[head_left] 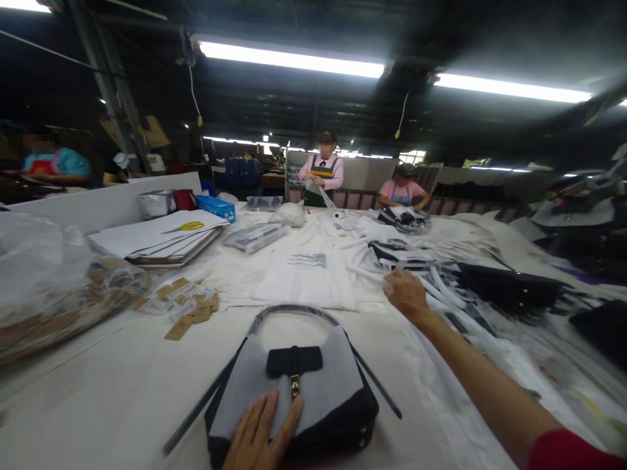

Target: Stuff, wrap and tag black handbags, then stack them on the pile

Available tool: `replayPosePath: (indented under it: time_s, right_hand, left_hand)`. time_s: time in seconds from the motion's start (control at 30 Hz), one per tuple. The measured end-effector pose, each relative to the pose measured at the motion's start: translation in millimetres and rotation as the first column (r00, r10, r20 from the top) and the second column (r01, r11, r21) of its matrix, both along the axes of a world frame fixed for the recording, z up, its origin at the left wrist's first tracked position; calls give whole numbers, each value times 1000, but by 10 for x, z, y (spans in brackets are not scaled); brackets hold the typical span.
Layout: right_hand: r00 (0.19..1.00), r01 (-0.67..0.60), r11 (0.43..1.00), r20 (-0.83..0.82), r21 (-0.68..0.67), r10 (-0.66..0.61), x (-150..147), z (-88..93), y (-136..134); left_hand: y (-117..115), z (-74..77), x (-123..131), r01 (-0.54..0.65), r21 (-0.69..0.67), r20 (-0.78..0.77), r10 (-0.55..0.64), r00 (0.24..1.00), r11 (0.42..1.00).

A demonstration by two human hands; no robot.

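A dark handbag lies on the table in front of me. A pale grey protective sheet covers most of its front, and a dark flap tab with a gold clasp shows over the sheet. Its wrapped top handle arches away from me, and strap ends stick out on both sides. My left hand rests flat on the bag's front, fingers stretched, just below the clasp. Farther forward, my right hand is curled closed beside white strips; what its fingers hold is hidden.
Paper tags and a large clear plastic bag lie at left. Yellow-handled scissors rest on stacked white sheets. White sheets lie ahead. Dark bags spread at right. Co-workers are at the far side.
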State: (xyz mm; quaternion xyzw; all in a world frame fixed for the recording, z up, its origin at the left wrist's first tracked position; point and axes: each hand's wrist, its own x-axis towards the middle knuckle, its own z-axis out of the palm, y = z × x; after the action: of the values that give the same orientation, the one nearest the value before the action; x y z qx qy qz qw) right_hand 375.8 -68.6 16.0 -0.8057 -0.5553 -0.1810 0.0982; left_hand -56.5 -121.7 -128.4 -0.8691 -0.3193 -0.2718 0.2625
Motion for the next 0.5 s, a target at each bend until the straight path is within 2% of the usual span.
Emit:
replayPosePath:
  time_s: [0.03, 0.07, 0.1, 0.13, 0.17, 0.2, 0.23, 0.27, 0.33, 0.4, 0.5]
  right_hand:
    - [998, -15, 996, -64, 90, 21, -76, 151, -125]
    - [979, -22, 978, -195, 208, 64, -173, 276, -290]
    - [912, -9, 947, -385, 322, 140, -293, 362, -494]
    - [768, 29, 919, -597, 394, 232, -441, 398, -728]
    - [543, 98, 901, -782, 422, 307, -616, 378, -982]
    - [274, 171, 900, -897, 401, 348, -815, 305, -1243]
    - [23, 241, 904, -933, 354, 360, -1032, 183, -1499]
    - [-179, 294, 914, -923, 281, 341, -1259, 26, -1736]
    - [-460, 322, 943, -858, 79, 229, -1712, -330, -2099]
    - [-626, 301, 952, -764, -55, 154, -2118, -644, -2257]
    - [-756, 263, 959, -641, -109, 135, -2577, -903, -2095]
  left_hand:
    - [-11, 24, -16, 10, -23, -29, -11, 1000, 1000]
    - [-21, 51, -29, 20, -46, -56, -23, 998, 999]
    - [-29, 81, -38, 31, -72, -78, -37, 996, 997]
    - [-34, 119, -42, 39, -106, -97, -49, 994, 994]
    - [-38, 166, -39, 40, -150, -115, -58, 992, 988]
    - [-38, 226, -32, 37, -205, -135, -66, 989, 978]
    - [-34, 301, -20, 27, -271, -163, -73, 984, 962]
    - [-23, 388, -7, 17, -341, -198, -89, 976, 940]
    - [18, 592, 18, 12, -465, -258, -149, 955, 885]
    - [79, 801, 39, 25, -568, -290, -228, 929, 823]
    - [164, 1045, 71, 19, -659, -319, -303, 898, 752]
